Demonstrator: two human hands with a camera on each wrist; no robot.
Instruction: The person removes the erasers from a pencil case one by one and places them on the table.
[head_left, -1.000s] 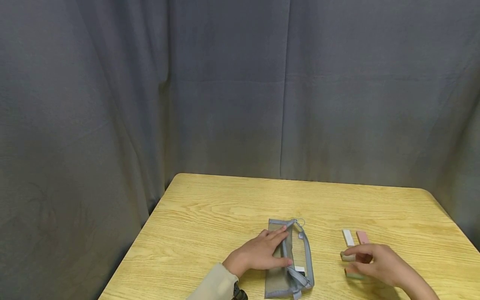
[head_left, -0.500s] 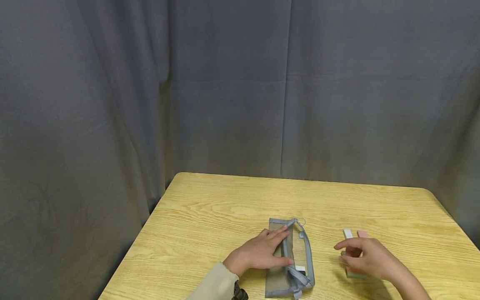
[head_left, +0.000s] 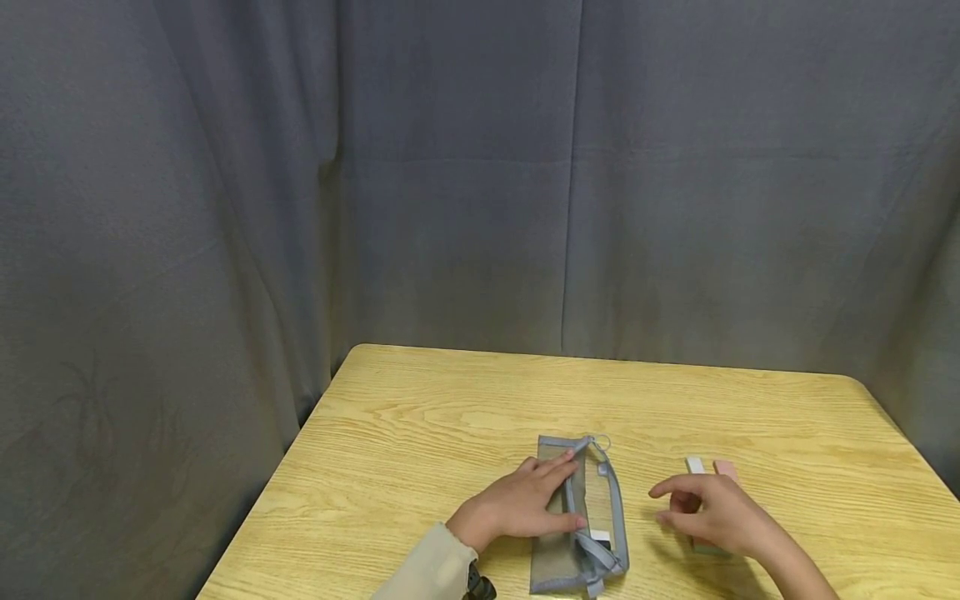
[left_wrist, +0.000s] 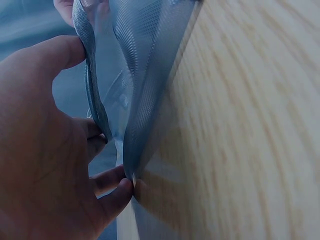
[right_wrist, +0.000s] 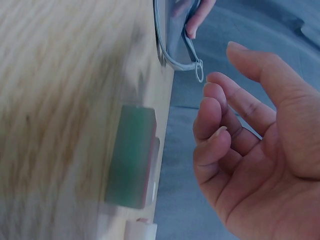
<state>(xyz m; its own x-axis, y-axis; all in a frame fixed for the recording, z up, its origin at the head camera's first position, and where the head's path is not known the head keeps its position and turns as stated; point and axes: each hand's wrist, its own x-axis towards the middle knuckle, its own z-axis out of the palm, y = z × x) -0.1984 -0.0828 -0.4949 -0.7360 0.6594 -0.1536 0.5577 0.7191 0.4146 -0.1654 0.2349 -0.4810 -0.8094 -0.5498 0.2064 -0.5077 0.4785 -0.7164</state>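
A grey mesh zip pencil case (head_left: 555,560) lies on the table with its zipped mouth spread. My left hand (head_left: 517,502) lies across it. In the left wrist view my fingers (left_wrist: 112,200) hold its mesh and the thumb rests at the zipper edge. Inside, a white-and-black block (head_left: 601,540) shows. My right hand (head_left: 708,510) hovers right of the case, fingers loosely curled, thumb apart, nothing seen between them. Behind and under it are a white block (head_left: 694,464), a pink block (head_left: 726,469) and a green-sided block (right_wrist: 131,157), partly hidden in the head view.
The wooden table (head_left: 420,425) reaches back to a grey curtain (head_left: 450,208), which also hangs at both sides. A zipper ring (right_wrist: 199,71) sticks out from the far end of the case. A black wristband (head_left: 480,583) is at my left wrist.
My right hand has moved left from the small blocks towards the pencil case. My left hand and the case have stayed in place.
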